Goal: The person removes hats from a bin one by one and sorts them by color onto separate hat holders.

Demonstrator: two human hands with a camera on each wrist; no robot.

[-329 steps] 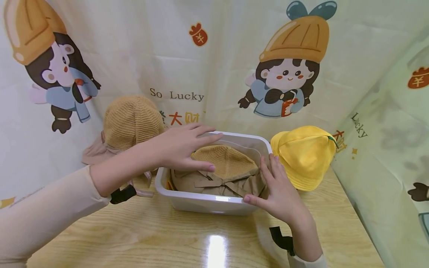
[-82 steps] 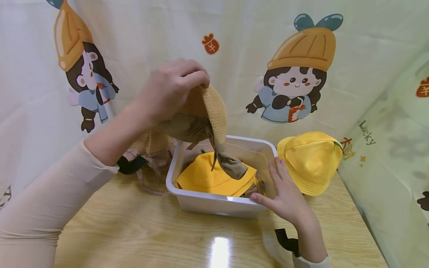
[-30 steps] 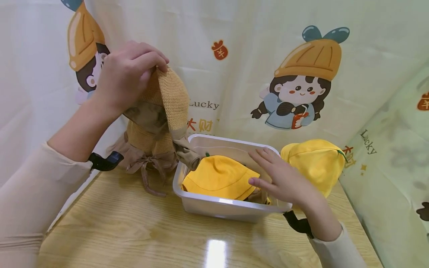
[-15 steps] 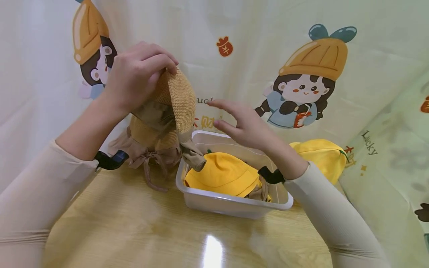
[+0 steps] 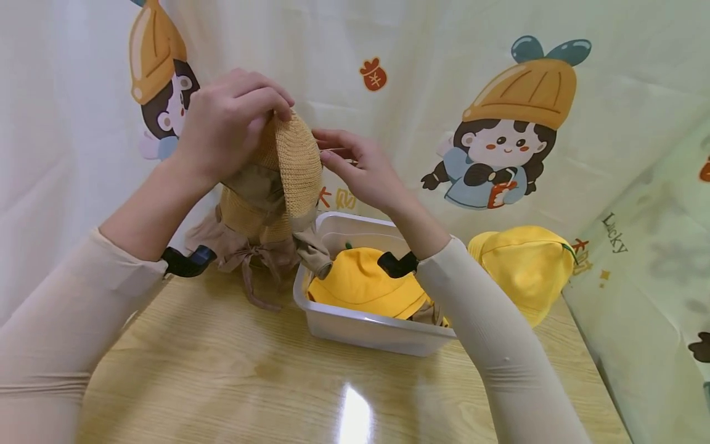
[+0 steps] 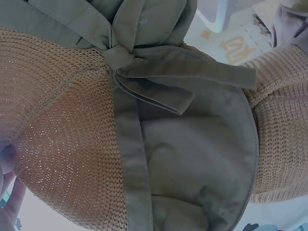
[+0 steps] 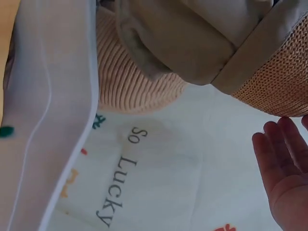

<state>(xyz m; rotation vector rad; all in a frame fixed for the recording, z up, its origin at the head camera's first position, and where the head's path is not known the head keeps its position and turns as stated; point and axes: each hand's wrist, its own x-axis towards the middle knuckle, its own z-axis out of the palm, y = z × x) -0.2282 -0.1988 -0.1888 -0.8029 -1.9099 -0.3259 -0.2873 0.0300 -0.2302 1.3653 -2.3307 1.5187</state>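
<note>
Fingers [image 5: 281, 106] of left hand [image 5: 224, 126] pinch hat [image 5: 302, 169] by top; I see it hang at 5 o'clock from them, long axis 12-to-6. Right hand [image 5: 366, 169], farther, fingers loose, at hat's 3 o'clock, contact unclear.

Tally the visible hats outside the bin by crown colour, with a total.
Tan: 2 (held hat, rear hat)
Yellow: 1 (far-right hat)
Total: 3
</note>
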